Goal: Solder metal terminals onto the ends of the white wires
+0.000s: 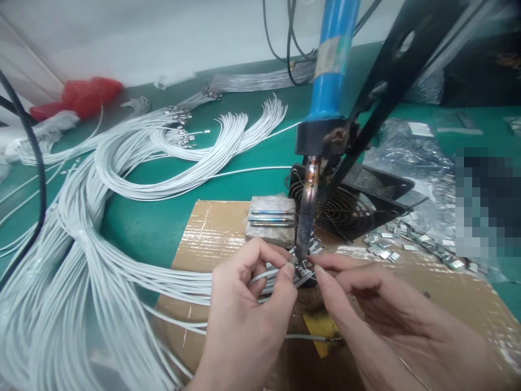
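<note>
White cables point(77, 217) sprawl across the green desk point(232, 187); the left hand point(252, 309), thumb and forefinger closed, pinches one white cable point(260, 276) just beside the soldering iron point(306, 217) — the right hand point(391, 315), fingertips nearly together there, holds something I can't make out — and small metal connectors point(382, 252) lie farther right.

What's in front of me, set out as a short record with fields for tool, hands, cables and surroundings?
Tool: blue-handled soldering iron, tip pointing down
Left hand: thumb and forefinger pinch a white cable close to the tip
Right hand: fingertips close to the tip, opposite side; anything pinched is too small to tell
Cables: white bundles along the left
Surface: cardboard on green tabletop
Behind the hands: grey block bearing metal rods; black fan
Right side: small metal parts
</note>
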The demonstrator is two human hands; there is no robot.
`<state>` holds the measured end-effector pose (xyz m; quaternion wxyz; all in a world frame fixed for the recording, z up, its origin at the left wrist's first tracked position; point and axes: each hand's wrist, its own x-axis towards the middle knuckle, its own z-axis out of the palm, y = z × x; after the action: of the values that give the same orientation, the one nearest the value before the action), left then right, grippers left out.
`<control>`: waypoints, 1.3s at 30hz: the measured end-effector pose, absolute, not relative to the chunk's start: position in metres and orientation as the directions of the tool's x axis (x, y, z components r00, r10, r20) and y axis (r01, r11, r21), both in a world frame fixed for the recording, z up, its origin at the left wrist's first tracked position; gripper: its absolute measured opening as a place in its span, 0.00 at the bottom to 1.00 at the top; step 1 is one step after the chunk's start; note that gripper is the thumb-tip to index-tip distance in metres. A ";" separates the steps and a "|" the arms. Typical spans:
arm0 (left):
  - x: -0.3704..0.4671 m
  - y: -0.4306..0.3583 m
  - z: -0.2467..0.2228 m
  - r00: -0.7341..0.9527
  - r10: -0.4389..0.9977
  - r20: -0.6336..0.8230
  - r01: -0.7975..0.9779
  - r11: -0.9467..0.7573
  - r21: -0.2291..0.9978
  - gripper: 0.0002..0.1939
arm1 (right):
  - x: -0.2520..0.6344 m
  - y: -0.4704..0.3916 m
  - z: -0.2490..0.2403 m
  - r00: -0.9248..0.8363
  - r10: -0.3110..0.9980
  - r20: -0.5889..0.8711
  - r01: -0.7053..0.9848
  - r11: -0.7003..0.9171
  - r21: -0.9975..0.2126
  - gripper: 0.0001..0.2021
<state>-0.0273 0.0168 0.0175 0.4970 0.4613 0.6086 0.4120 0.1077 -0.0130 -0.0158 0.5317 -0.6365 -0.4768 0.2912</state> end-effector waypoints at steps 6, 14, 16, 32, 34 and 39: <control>-0.026 0.017 0.018 -0.096 0.968 -0.234 0.149 0.246 0.958 0.07 | 0.107 -0.013 -0.014 0.378 0.913 0.152 0.319 0.025 -0.948 0.12; -0.025 0.019 0.020 -0.105 0.967 -0.230 0.142 0.244 0.959 0.06 | 0.106 -0.013 -0.014 0.369 0.918 0.143 0.282 0.036 -0.959 0.12; -0.024 0.020 0.020 -0.108 0.970 -0.219 0.128 0.232 0.964 0.06 | 0.105 -0.011 -0.014 0.382 0.913 0.141 0.262 0.039 -0.964 0.13; -0.023 0.021 0.020 -0.127 0.968 -0.218 0.143 0.235 0.961 0.06 | 0.109 -0.015 -0.020 0.357 0.920 0.163 0.314 0.046 -0.948 0.10; -0.023 0.021 0.019 -0.119 0.969 -0.215 0.138 0.231 0.963 0.06 | 0.109 -0.015 -0.021 0.350 0.920 0.177 0.323 0.059 -0.945 0.10; -0.024 0.020 0.020 -0.125 0.968 -0.218 0.134 0.234 0.963 0.07 | 0.107 -0.015 -0.019 0.371 0.910 0.184 0.357 0.043 -0.933 0.10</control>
<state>-0.0240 0.0199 0.0201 0.4874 0.4472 0.6160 0.4278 0.1071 -0.0148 -0.0185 0.5254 -0.6398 -0.4953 0.2633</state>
